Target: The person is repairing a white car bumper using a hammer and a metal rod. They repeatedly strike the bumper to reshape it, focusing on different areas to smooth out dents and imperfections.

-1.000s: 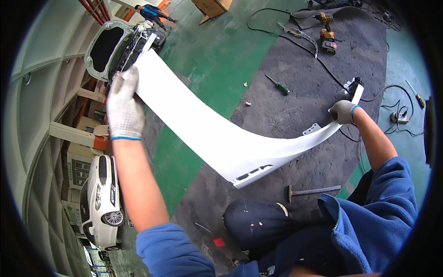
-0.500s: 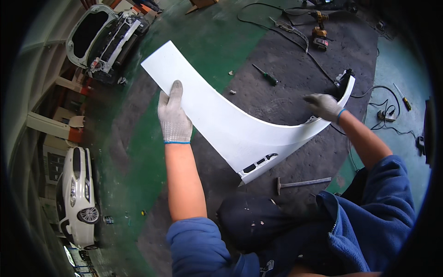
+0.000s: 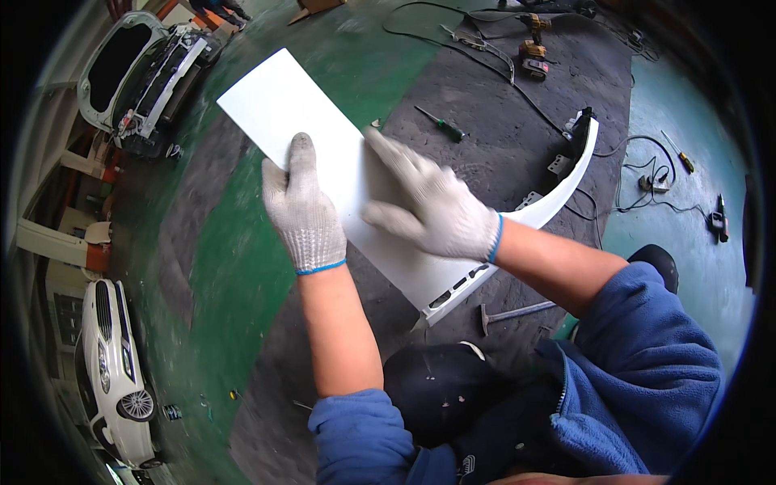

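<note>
Resting flat and open on the white car panel (image 3: 323,145), the left hand (image 3: 303,210) and right hand (image 3: 428,206) grip nothing; the panel lies over the grey floor (image 3: 501,113), looking light, stiff, smooth and slippery, best held by its edges

I am looking down at a worn workshop floor (image 3: 517,105), dark grey concrete at the centre of the frame with a broad painted green band (image 3: 226,267) running down the left and a paler teal patch (image 3: 687,218) lying at the right. Black cables (image 3: 630,162) are trailing across the upper right. A white car (image 3: 113,372) is sitting at the lower left, and another white car with its bonnet open (image 3: 137,73) is standing at the upper left.
</note>
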`<state>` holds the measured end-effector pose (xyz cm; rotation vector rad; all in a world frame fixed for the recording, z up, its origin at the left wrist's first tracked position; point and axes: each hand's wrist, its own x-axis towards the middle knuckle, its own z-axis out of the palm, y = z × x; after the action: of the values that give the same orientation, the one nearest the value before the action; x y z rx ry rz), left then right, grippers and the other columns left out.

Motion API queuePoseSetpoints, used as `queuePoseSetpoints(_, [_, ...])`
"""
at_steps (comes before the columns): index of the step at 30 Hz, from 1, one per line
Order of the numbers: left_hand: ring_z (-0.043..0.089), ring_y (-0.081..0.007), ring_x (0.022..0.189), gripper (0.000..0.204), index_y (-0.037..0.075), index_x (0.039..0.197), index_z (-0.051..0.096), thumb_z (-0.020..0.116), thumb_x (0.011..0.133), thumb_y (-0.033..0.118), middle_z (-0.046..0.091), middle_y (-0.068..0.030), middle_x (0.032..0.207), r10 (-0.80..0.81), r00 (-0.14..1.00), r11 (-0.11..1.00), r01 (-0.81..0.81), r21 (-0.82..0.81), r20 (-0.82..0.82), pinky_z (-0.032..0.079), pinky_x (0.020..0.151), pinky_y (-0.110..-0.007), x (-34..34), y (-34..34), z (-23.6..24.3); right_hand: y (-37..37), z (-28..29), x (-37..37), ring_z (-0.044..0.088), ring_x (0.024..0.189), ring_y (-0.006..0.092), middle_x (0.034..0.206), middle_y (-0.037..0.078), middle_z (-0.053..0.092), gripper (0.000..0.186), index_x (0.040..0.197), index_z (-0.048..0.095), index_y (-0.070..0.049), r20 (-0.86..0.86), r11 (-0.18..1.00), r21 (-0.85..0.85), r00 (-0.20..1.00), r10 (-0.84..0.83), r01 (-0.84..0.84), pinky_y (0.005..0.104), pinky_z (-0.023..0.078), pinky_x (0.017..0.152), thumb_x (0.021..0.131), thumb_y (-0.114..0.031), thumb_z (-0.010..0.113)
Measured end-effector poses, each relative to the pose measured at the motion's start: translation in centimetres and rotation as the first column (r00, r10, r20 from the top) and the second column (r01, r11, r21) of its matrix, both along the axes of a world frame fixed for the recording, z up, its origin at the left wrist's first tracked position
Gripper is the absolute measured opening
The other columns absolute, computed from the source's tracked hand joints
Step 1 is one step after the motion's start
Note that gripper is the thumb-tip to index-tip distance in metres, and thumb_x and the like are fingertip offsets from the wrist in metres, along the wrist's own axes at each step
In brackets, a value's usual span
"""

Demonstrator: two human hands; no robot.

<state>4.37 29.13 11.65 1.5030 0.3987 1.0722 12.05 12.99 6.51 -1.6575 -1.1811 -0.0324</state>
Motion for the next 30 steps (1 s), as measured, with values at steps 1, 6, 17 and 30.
queuePoseSetpoints(1, [0.071,-0.0187,0.102,0.037,-0.007,0.128,0.066,0.072,0.114,0.027,0.075,-0.0138,0.117,-0.037,0.999,0.998,0.039,-0.044,0.027,0.059,0.089,-0.037,0.5,0.1,0.1,-1.7,-2.0,-0.2,0.059,0.145,0.051,0.164,0.034,0.052,0.094,0.171,0.037,0.003,0.056,0.998,-0.046,0.998,-0.033,0.035,0.0555,0.05,0.122,0.102,-0.048,0.076])
queuePoseSetpoints(6, [0.073,-0.0251,0.116,0.047,-0.007,0.145,0.061,0.073,0.112,0.025,0.072,-0.0161,0.133,-0.096,0.995,0.986,0.091,-0.138,-0.025,0.059,0.101,-0.039,1.3,1.3,-0.6,-8.9,-8.6,2.4,0.057,0.149,0.0474,0.156,0.031,0.062,0.081,0.167,0.046,-0.003,-0.015,0.887,-0.461,0.999,-0.029,0.019,0.0582,0.046,0.127,0.103,-0.043,0.074])
queuePoseSetpoints(17, [0.073,-0.0286,0.113,0.052,-0.011,0.143,0.062,0.078,0.107,0.023,0.075,-0.0209,0.131,-0.114,0.993,0.977,0.105,-0.185,-0.041,0.058,0.1,-0.041,3.6,7.3,-8.5,-21.6,-28.7,2.8,0.078,0.119,0.04,0.127,0.022,0.08,0.059,0.139,0.075,-0.006,-0.126,-0.032,-0.992,0.978,0.164,-0.122,0.0505,0.062,0.105,0.104,-0.052,0.067])
queuePoseSetpoints(30, [0.078,-0.0301,0.106,0.039,-0.005,0.127,0.073,0.08,0.101,0.022,0.082,-0.0196,0.117,-0.077,0.991,0.975,0.051,-0.215,-0.114,0.059,0.094,-0.041,3.9,10.9,-18.2,-20.5,-35.5,-7.0,0.075,0.129,0.0346,0.133,0.017,0.079,0.04,0.13,0.079,-0.011,-0.034,-0.185,-0.983,0.976,0.216,0.006,0.0475,0.059,0.106,0.097,-0.033,0.076])
